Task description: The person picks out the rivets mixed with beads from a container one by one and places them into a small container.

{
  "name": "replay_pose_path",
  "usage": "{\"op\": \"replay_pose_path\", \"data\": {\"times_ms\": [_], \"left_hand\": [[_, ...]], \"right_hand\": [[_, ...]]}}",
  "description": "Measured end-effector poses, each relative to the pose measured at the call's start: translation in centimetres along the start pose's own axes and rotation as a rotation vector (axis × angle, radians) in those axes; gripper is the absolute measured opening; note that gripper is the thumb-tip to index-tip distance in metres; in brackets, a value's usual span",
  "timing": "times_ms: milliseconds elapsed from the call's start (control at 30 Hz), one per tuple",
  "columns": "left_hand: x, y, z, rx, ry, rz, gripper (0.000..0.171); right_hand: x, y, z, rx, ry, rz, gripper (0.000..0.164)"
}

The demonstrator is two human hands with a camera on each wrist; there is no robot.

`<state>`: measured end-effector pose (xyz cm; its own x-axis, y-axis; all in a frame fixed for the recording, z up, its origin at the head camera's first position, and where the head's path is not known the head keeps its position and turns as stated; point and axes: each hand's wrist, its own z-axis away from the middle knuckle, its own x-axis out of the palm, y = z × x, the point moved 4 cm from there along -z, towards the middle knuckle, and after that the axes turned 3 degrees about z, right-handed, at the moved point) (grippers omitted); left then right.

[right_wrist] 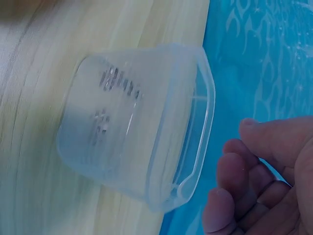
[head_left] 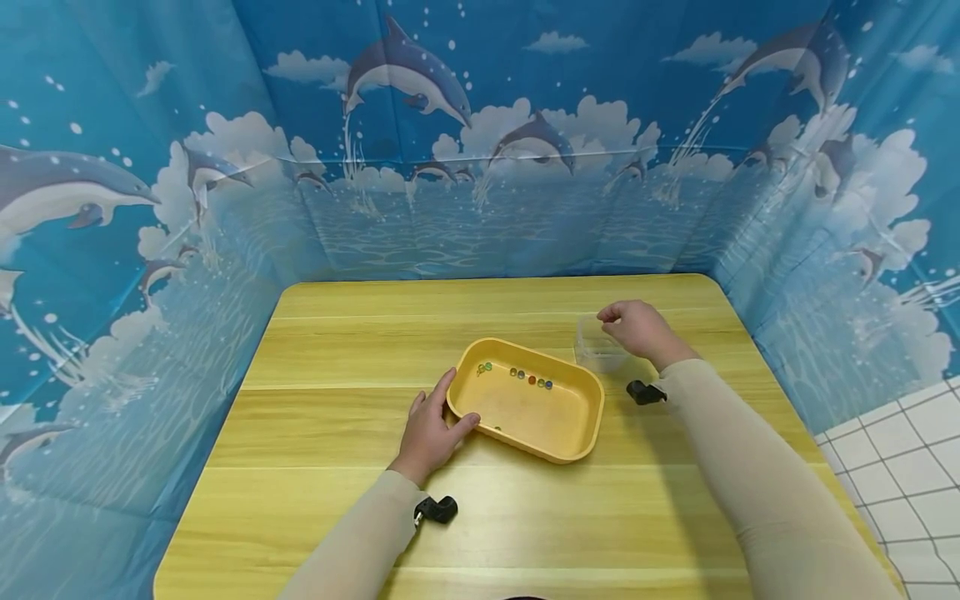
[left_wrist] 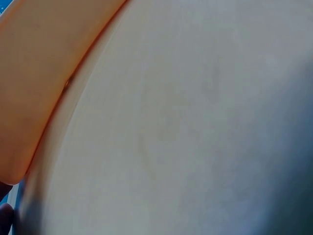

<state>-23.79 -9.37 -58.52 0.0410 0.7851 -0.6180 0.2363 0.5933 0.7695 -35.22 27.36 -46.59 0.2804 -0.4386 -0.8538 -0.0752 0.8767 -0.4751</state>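
Note:
My left hand (head_left: 429, 435) holds the near-left corner of a yellow tray (head_left: 517, 447), its thumb at the near rim and its fingers along the left side. Several small glass marbles (head_left: 532, 380) lie in the tray, most of them in a loose row by the far wall. Over a clear plastic container (right_wrist: 122, 122) at the tray's far right hovers my right hand (head_left: 637, 327). Its fingers bend loosely beside the container's opening, with nothing visible between thumb and fingertips (right_wrist: 232, 171). In the left wrist view, the tray's outer wall (left_wrist: 44, 73) fills the upper left.
Both objects stand on a wood-patterned table (head_left: 315, 467). A blue dolphin-print curtain (head_left: 480, 225) hangs along the table's back and sides. White tiles (head_left: 900, 467) show beyond the right edge. A black wrist camera (head_left: 437, 509) sits on the left sleeve.

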Motion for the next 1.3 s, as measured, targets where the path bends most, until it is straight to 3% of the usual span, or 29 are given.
{"op": "replay_pose_path", "data": {"times_ms": [133,300,633,833,1033,1300], "left_hand": [[-0.1,0.1,0.1,0.02,0.007,0.0,0.089],[-0.2,0.3,0.1,0.022,0.006,-0.006,0.089],[-0.3,0.4,0.0,-0.006,-0.001,0.003,0.088],[-0.2,0.3,0.0,0.003,0.002,-0.004,0.088],[-0.2,0.4,0.1,0.015,0.008,-0.001,0.088],[-0.3,0.4,0.0,0.02,0.015,-0.011,0.088]], "right_hand": [[0.3,-1.4,0.1,-0.003,0.002,-0.025,0.038],[2.0,-3.9,-0.1,-0.079,0.005,-0.015,0.035],[7.7,-10.7,-1.0,-0.211,-0.137,-0.013,0.033],[10.9,-13.5,-1.9,-0.287,-0.184,0.076,0.033],[13.2,-15.0,-3.1,-0.371,-0.193,0.179,0.036],[14.8,-14.9,-4.0,-0.369,-0.179,0.191,0.037]]}}
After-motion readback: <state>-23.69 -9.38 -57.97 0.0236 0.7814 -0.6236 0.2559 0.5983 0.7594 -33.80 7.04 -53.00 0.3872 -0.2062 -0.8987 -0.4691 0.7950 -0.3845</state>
